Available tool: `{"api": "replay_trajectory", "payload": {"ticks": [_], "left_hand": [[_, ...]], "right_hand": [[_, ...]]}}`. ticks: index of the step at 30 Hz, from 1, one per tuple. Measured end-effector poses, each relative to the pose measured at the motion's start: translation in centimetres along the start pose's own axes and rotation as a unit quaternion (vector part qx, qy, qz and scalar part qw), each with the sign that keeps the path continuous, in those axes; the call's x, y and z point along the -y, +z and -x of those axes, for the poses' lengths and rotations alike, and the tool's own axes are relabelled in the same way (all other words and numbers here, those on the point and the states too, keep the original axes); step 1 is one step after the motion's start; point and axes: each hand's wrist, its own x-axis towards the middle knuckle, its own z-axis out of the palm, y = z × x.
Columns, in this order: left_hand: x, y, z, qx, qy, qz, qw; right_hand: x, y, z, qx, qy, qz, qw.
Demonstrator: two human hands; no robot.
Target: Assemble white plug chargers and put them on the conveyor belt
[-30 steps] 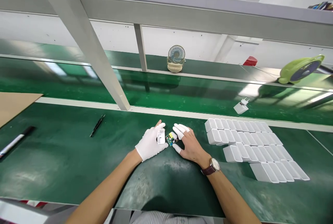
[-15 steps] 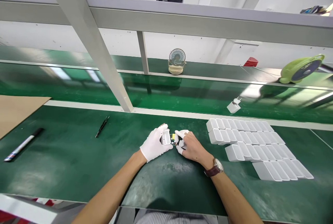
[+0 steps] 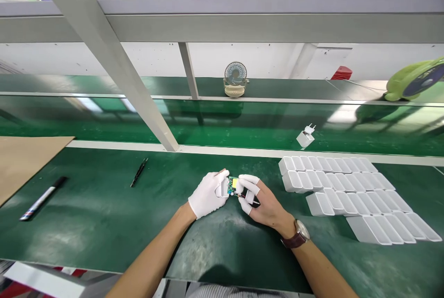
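In a white glove, my left hand (image 3: 207, 195) is closed around a small white plastic housing (image 3: 222, 189), partly hidden by the fingers. Right beside it is a small green circuit board (image 3: 233, 186) with a yellow component on top. My right hand (image 3: 265, 203), with white covers on several fingertips, grips the board's right end between thumb and fingers. A white plug piece (image 3: 250, 197) with a dark area beside it shows under those fingers. Whether the board's left edge is inside the housing I cannot tell.
Several rows of white plastic housings (image 3: 342, 191) stand at right on the green table. A white plug charger (image 3: 305, 136) lies beyond the pale strip. At left are a pen (image 3: 139, 172), a marker (image 3: 43, 198) and brown cardboard (image 3: 26, 159). A slanted post (image 3: 138, 90) rises behind.
The housing has turned, so its open mouth faces up less and more toward the board. The right fingers have spread, showing more of the plug piece. The camera view has tilted slightly.
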Motion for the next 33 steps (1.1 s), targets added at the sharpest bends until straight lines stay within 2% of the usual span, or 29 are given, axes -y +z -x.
{"api": "replay_trajectory", "payload": {"ticks": [8,12,15,19,22,25,29,31,33], "left_hand": [[0.0,0.7,-0.3,0.024,0.024,0.037,0.999],[-0.9,0.2,-0.5,0.039,0.001,0.064,0.997],[-1.0,0.2,-0.3,0.03,-0.01,0.07,0.997],[-0.5,0.4,0.4,0.021,-0.08,0.032,0.996],[0.0,0.3,0.7,0.003,-0.137,0.114,0.984],[0.5,-0.2,0.6,-0.02,-0.167,0.237,0.957],[1.2,-1.5,0.5,-0.042,-0.145,0.378,0.913],[1.7,-2.0,0.4,-0.078,-0.134,0.487,0.86],[2.0,-2.5,0.4,-0.119,-0.133,0.593,0.785]], "right_hand": [[0.4,-0.2,-0.1,0.007,-0.041,0.032,0.999],[0.5,-0.2,-0.1,0.008,-0.046,0.029,0.999],[0.4,-0.3,-0.1,0.008,-0.048,0.025,0.999],[-0.5,-0.5,0.0,-0.019,-0.021,0.025,0.999],[-1.7,-0.4,0.1,-0.038,0.013,0.044,0.998],[-2.8,0.0,0.3,-0.029,0.038,0.054,0.997],[-3.6,0.6,0.5,0.001,0.066,0.073,0.995],[-3.8,0.8,0.6,0.017,0.08,0.086,0.993],[-4.1,0.9,0.7,0.034,0.087,0.1,0.991]]}}
